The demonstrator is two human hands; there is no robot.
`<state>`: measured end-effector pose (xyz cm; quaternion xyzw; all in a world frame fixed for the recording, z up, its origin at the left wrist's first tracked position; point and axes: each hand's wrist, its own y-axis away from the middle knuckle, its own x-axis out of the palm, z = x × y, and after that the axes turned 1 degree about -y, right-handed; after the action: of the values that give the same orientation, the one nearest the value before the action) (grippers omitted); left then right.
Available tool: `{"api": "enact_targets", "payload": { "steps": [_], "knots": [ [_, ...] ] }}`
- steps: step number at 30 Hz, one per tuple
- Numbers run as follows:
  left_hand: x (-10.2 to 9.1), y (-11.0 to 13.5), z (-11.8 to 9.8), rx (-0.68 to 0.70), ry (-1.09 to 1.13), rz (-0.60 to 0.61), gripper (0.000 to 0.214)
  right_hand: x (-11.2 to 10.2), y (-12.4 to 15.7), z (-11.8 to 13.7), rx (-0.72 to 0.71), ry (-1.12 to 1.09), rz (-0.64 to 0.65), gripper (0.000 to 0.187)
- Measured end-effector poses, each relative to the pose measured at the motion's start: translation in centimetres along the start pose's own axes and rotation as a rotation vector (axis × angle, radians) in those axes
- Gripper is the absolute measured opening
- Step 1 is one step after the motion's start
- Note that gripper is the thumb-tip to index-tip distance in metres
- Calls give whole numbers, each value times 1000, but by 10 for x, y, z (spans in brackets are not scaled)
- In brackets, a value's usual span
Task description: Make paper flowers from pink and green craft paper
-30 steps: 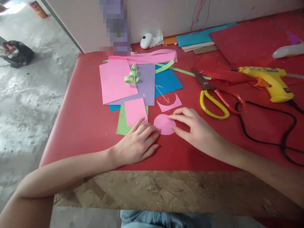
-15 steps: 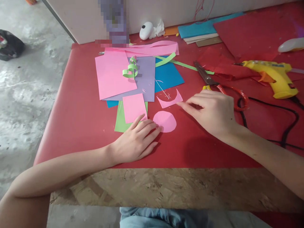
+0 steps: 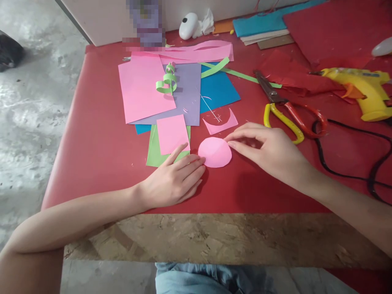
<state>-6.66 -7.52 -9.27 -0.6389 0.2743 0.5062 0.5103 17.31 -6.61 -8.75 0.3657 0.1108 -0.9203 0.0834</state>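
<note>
A pink paper circle (image 3: pixel 214 152) lies between my two hands on the red tabletop. My right hand (image 3: pixel 260 143) pinches the circle's upper right edge between thumb and fingertips. My left hand (image 3: pixel 174 177) rests palm down, fingers stretched out, with fingertips at the circle's left edge. Its little finger reaches over a green paper sheet (image 3: pixel 150 153) and touches or nearly touches a small pink paper square (image 3: pixel 172 132). Just beyond the circle is a curved pink paper offcut (image 3: pixel 221 126). Scissors (image 3: pixel 277 96) with one yellow and one red handle lie spread beyond my right hand.
Pink, purple (image 3: pixel 188 98) and blue (image 3: pixel 219 94) sheets overlap at the back, with a green paper curl (image 3: pixel 168 81) on top. At right are a yellow glue gun (image 3: pixel 358 87) and a black cord (image 3: pixel 346 175). The wooden board edge (image 3: pixel 196 237) runs along the front.
My right hand has left the curved offcut and come down to the pink circle's edge, taking hold of it. My left hand stays nearly in place. The view has shifted slightly.
</note>
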Motion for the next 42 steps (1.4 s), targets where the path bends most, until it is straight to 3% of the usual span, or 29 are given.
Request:
{"api": "enact_targets", "payload": {
  "steps": [7, 12, 24, 37, 42],
  "knots": [
    [2, 1, 1, -3, 15, 28, 27, -4, -6, 5, 166, -196, 73, 15],
    [2, -1, 0, -6, 2, 40, 25, -3, -6, 8, 206, -261, 67, 25],
    [3, -1, 1, -2, 26, 39, 24, -6, -8, 5, 362, -168, 90, 47],
    [2, -2, 1, 13, 34, 38, 25, -22, -13, 13, 496, -77, 324, 20],
    [4, -1, 2, 7, 40, 41, 25, -17, -11, 17, 521, -101, 259, 7]
  ]
}}
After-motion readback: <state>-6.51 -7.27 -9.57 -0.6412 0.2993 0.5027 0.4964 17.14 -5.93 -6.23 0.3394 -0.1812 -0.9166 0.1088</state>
